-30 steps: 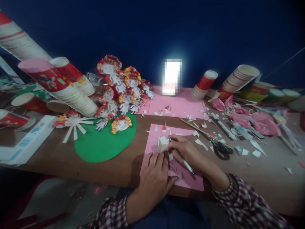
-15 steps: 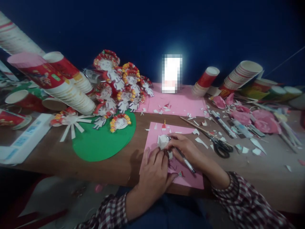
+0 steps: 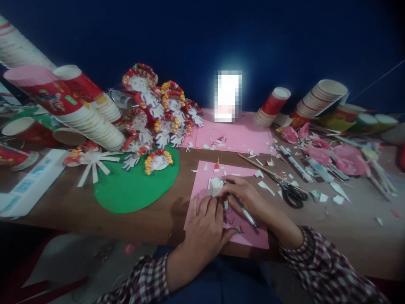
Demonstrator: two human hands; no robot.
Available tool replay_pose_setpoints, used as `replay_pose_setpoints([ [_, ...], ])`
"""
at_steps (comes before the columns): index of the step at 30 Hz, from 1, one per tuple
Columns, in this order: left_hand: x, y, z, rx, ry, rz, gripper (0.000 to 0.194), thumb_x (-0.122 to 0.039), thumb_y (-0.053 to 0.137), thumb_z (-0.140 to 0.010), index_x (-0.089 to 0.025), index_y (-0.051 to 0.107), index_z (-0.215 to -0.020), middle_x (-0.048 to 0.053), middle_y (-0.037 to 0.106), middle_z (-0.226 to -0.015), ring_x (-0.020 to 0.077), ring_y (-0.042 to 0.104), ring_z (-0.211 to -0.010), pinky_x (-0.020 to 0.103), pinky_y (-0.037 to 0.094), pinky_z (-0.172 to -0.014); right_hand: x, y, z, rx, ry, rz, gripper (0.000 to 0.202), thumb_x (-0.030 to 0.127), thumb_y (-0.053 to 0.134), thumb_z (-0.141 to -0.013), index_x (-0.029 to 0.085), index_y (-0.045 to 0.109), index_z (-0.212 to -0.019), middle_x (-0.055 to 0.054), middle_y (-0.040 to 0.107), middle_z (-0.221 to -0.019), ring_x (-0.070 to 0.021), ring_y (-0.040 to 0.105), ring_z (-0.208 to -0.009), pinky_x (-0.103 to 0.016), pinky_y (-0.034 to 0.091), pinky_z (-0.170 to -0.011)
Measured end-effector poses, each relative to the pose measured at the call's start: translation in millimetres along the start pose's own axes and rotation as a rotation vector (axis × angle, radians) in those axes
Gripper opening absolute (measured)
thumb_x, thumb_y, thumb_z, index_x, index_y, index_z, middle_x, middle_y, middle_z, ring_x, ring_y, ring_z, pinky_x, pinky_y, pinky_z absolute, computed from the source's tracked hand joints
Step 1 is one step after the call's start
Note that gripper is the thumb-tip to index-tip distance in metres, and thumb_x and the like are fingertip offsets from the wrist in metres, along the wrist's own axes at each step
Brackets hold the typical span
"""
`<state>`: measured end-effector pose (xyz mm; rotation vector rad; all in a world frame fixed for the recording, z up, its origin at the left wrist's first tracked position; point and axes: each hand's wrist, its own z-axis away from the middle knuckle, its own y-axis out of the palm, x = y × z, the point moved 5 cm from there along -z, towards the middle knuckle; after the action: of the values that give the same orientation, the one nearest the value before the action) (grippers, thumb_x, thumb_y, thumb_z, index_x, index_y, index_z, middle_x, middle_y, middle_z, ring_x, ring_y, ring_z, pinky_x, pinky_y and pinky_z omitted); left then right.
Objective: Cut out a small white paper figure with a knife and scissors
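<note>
So the small white paper (image 3: 215, 186) sits on the pink sheet (image 3: 251, 240), just past the left hand (image 3: 205, 229), fingers laid out flat, and left of the right hand (image 3: 248, 196), which pinches a pen (image 3: 247, 215) slanting near-right. Paper cups (image 3: 91, 126) nest inside each other, both sides of the worktop (image 3: 142, 221).

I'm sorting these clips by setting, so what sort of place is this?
Probably a handicraft workspace; classroom or home, I can't tell. Decorated paper figures, stacked paper cups and black-handled scissors among white paper scraps suggest it.
</note>
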<state>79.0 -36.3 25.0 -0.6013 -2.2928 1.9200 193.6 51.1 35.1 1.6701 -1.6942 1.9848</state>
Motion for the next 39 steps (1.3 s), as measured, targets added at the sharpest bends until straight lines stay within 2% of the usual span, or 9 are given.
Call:
replay_pose_setpoints([
  [8, 0.0, -0.3, -0.9, -0.008, 0.005, -0.010, 0.064, -0.061, 0.044, -0.089, -0.007, 0.059, -0.120, 0.014, 0.062, -0.117, 0.0294, 0.048, -0.118, 0.052, 0.015, -0.114, -1.6, -3.4, -0.2, 0.025, 0.013, -0.028, 0.020, 0.010, 0.055, -0.086, 0.021, 0.070, -0.094, -0.009, 0.066, -0.108, -0.0233, 0.058, -0.114, -0.035, 0.048, -0.091],
  [11, -0.4, 0.3, -0.8, -0.016, 0.006, -0.013, 0.063, -0.060, 0.046, -0.088, -0.007, 0.060, -0.118, 0.014, 0.062, -0.116, 0.0292, 0.048, -0.118, 0.052, 0.015, -0.114, -1.2, -7.8, -1.3, 0.011, 0.011, -0.070, 0.021, 0.010, 0.055, -0.086, 0.022, 0.069, -0.098, -0.008, 0.065, -0.107, -0.0207, 0.061, -0.106, -0.034, 0.049, -0.090],
  [16, -1.1, -0.9, -2.7, -0.015, -0.003, -0.012, 0.058, -0.058, 0.051, -0.087, -0.008, 0.061, -0.115, 0.014, 0.063, -0.115, 0.0290, 0.049, -0.116, 0.053, 0.018, -0.112, -3.2, -19.5, 1.0, -0.149, 0.012, -0.238, 0.021, 0.014, 0.052, -0.092, 0.023, 0.063, -0.107, -0.006, 0.068, -0.101, -0.0179, 0.064, -0.097, -0.034, 0.051, -0.088],
  [20, -0.6, -2.8, -4.4, 0.006, -0.020, 0.007, 0.055, -0.054, 0.059, -0.084, -0.010, 0.061, -0.117, 0.011, 0.064, -0.113, 0.0287, 0.053, -0.112, 0.054, 0.023, -0.110, -2.6, -28.4, 2.9, -0.227, 0.161, -0.350, 0.027, 0.026, 0.050, -0.097, 0.025, 0.059, -0.122, -0.005, 0.069, -0.093, -0.0155, 0.066, -0.081, -0.030, 0.056, -0.072],
  [24, -0.5, -3.2, -4.5, -0.015, -0.012, 0.023, 0.057, -0.054, 0.063, -0.081, -0.010, 0.061, -0.117, 0.012, 0.064, -0.114, 0.0291, 0.054, -0.111, 0.055, 0.025, -0.109, -3.8, -30.1, -0.5, -0.262, 0.235, -0.452, 0.025, 0.036, 0.054, -0.094, 0.021, 0.065, -0.110, -0.003, 0.065, -0.083, -0.0138, 0.062, -0.071, -0.028, 0.054, -0.064],
  [29, -0.4, -1.9, -4.3, -0.052, -0.005, 0.022, 0.056, -0.054, 0.063, -0.082, -0.010, 0.062, -0.117, 0.013, 0.064, -0.118, 0.0285, 0.055, -0.109, 0.054, 0.026, -0.109, -15.6, -23.4, -6.4, -0.273, 0.328, -0.564, 0.025, 0.040, 0.055, -0.093, 0.019, 0.060, -0.106, 0.003, 0.055, -0.069, -0.0115, 0.055, -0.058, -0.025, 0.048, -0.053],
  [34, 0.2, -2.0, -4.5, -0.066, -0.003, 0.033, 0.058, -0.055, 0.061, -0.082, -0.009, 0.062, -0.118, 0.012, 0.066, -0.116, 0.0275, 0.055, -0.110, 0.052, 0.021, -0.111, -22.9, -16.8, -11.2, -0.256, 0.413, -0.498, 0.025, 0.040, 0.056, -0.092, 0.020, 0.055, -0.105, 0.002, 0.059, -0.069, -0.0130, 0.059, -0.060, -0.025, 0.049, -0.055],
  [39, 1.2, -1.1, -3.0, -0.084, 0.011, 0.031, 0.058, -0.057, 0.054, -0.086, -0.009, 0.063, -0.118, 0.013, 0.066, -0.119, 0.0272, 0.055, -0.111, 0.051, 0.017, -0.113, -26.4, -11.0, -12.2, -0.290, 0.396, -0.389, 0.015, 0.034, 0.054, -0.091, 0.019, 0.055, -0.092, 0.002, 0.057, -0.068, -0.0122, 0.055, -0.059, -0.022, 0.044, -0.053],
])
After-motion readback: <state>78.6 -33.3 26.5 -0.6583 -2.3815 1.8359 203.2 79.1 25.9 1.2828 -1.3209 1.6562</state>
